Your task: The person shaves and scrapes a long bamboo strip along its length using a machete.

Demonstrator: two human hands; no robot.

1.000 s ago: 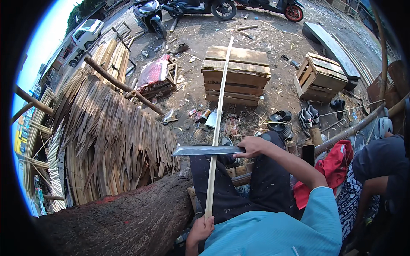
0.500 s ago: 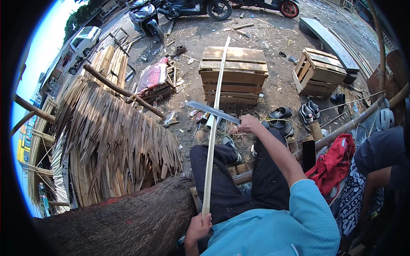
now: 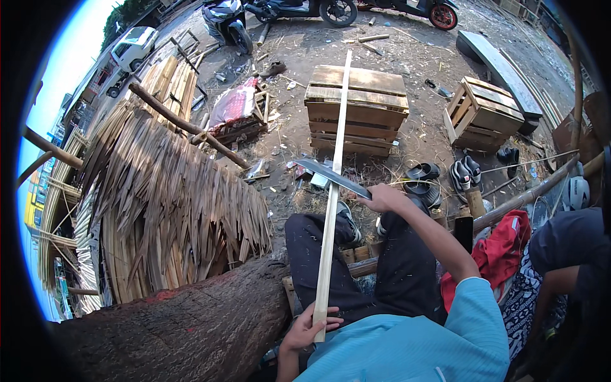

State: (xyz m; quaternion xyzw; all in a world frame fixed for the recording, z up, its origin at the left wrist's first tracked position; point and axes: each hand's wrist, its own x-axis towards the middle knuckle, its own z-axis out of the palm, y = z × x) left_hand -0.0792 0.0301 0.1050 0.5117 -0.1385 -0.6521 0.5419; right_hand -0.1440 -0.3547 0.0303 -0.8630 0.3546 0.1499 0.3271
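A long pale bamboo strip point(image 3: 330, 239) runs from my lap up and away, its far end over a slatted wooden crate point(image 3: 356, 105). My left hand point(image 3: 305, 331) grips the strip near its lower end, thumb across it and fingers partly behind. In my right hand point(image 3: 383, 198) is the handle of a machete point(image 3: 331, 178), mostly hidden by the fingers. The blade crosses the strip at a slant, touching or very close to it, with its tip pointing left and away. Small shavings speckle my dark trousers point(image 3: 407, 274).
A thick tree trunk point(image 3: 191, 331) lies at my left, beside a heap of dried palm thatch point(image 3: 172, 204). Another crate point(image 3: 484, 114) and several shoes point(image 3: 422, 181) are at the right, near a red cloth point(image 3: 499, 248). A person in dark clothing point(image 3: 566, 242) sits close by.
The strip has slid toward me, so more of its lower end sticks out past my left hand. The machete has moved down slightly and right. My view has shifted a little.
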